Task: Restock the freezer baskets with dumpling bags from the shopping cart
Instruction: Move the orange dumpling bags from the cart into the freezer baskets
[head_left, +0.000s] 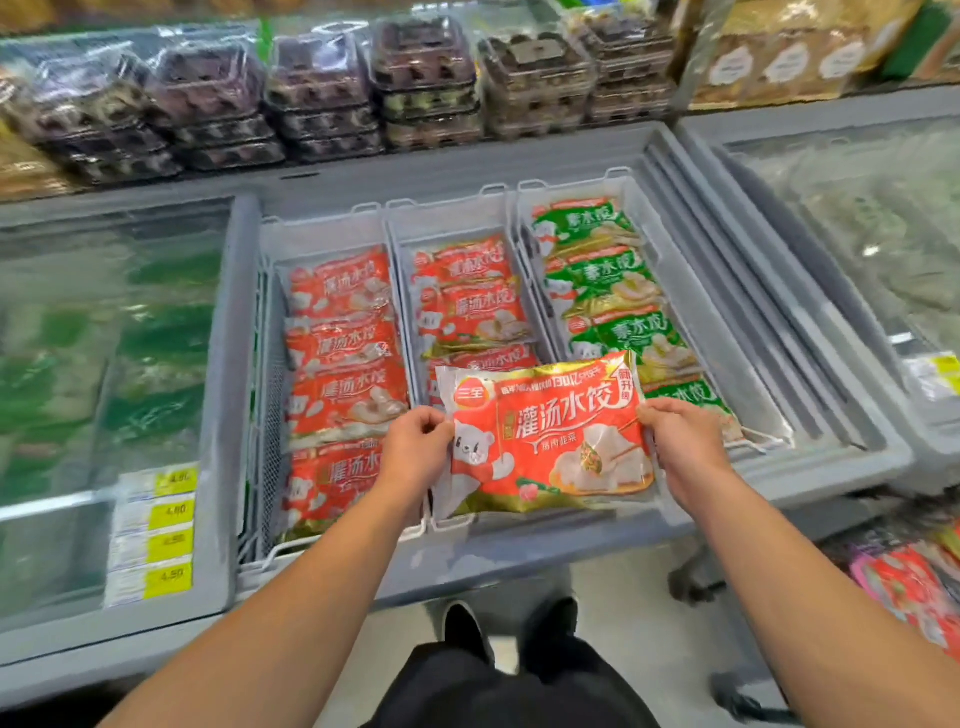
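Red dumpling bag hangs over the near end of the middle freezer basket, the left hand and right hand each pinching a side edge. It looks soft-skinned, lumpy and probably frost-slick, moderately heavy; the sealed side seams seem the safest grip. Beyond it lie more red bags; to their right, green dumpling bags.

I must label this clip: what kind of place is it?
Most likely a supermarket's frozen-food aisle: open chest freezer with baskets of dumpling bags and yellow price tags.
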